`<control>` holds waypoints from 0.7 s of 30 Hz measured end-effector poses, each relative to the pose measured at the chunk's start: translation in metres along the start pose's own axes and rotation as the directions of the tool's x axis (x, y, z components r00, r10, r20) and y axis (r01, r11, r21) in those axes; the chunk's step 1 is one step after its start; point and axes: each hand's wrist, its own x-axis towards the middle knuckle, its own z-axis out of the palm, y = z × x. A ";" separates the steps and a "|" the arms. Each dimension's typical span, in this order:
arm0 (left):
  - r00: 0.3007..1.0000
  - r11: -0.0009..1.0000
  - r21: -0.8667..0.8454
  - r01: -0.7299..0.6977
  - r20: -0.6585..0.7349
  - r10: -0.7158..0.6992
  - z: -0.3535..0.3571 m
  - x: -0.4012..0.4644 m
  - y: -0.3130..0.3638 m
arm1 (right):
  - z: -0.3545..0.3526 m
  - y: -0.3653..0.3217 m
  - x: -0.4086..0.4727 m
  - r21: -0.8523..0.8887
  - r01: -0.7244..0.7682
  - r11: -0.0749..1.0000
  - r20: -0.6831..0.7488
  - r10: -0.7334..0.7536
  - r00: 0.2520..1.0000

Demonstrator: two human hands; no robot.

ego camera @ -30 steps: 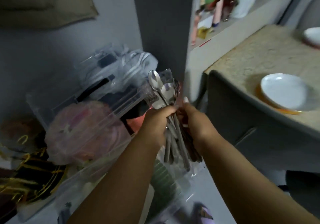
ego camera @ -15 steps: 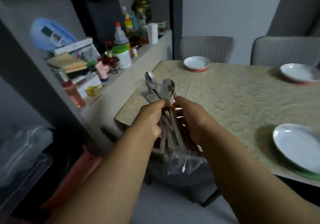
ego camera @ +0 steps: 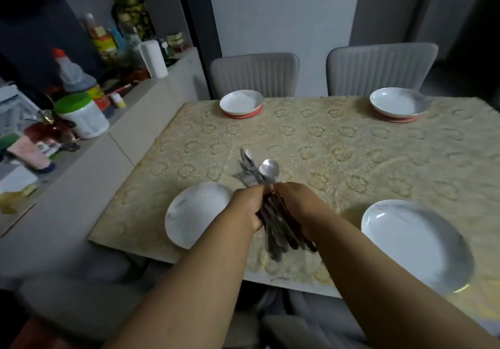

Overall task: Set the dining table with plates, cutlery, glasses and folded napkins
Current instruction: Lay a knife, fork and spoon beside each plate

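— Both hands, where were they?
— Left hand [ego camera: 250, 208] and right hand [ego camera: 299, 208] gripped the cutlery bundle [ego camera: 270, 205], its long axis pointing away across the table [ego camera: 351, 146].
— Nearest setting?
— The near-left plate [ego camera: 192, 213], just beside the left hand.

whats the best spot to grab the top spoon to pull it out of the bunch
Pinch the top spoon at its neck just below the bowl, coming from above on the far side. Its bowl stands clear above the cutlery bundle, while both the left hand and the right hand grip round the handles, hiding them.
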 end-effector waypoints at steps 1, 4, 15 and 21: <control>1.000 1.000 0.016 0.011 -0.005 -0.011 0.002 0.011 -0.002 | -0.002 0.006 0.008 -0.019 0.002 1.000 -0.016 -0.002 1.000; 0.997 0.998 0.015 0.066 0.041 -0.066 0.007 0.040 -0.006 | -0.007 0.019 0.031 0.041 -0.081 0.996 -0.051 0.083 0.995; 0.958 0.969 0.137 0.204 0.178 -0.227 0.026 0.123 -0.028 | -0.024 0.076 0.100 0.212 -0.296 0.931 -0.269 0.347 0.899; 0.978 0.963 0.225 0.145 0.117 -0.175 0.032 0.146 -0.029 | -0.037 0.089 0.122 0.153 -0.218 0.964 -0.326 0.257 0.910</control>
